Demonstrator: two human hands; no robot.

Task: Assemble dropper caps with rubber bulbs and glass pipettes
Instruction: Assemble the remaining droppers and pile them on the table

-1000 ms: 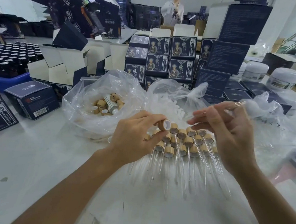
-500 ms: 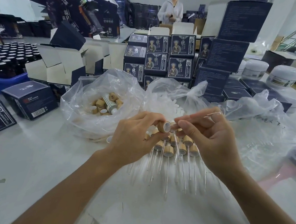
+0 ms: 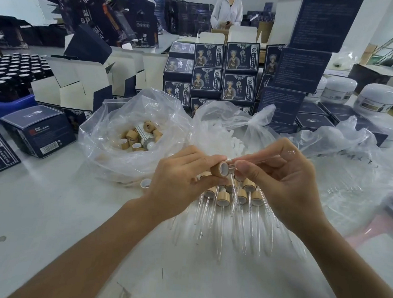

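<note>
My left hand (image 3: 182,182) grips cap (image 3: 220,168), right hand (image 3: 278,179) pinches glass pipette (image 3: 254,162) — seemingly at the opening; misaligned push could snap it.

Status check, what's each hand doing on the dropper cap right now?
Left hand holds wooden cap. Right hand pinches glass pipette at cap's open end. Finished droppers below; nothing blocking.

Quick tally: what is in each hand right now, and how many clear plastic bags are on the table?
Wooden cap, pinched in the left hand: 1
Glass pipette, pinched in the right hand: 1
Clear plastic bags: 3
Total: 5
</note>
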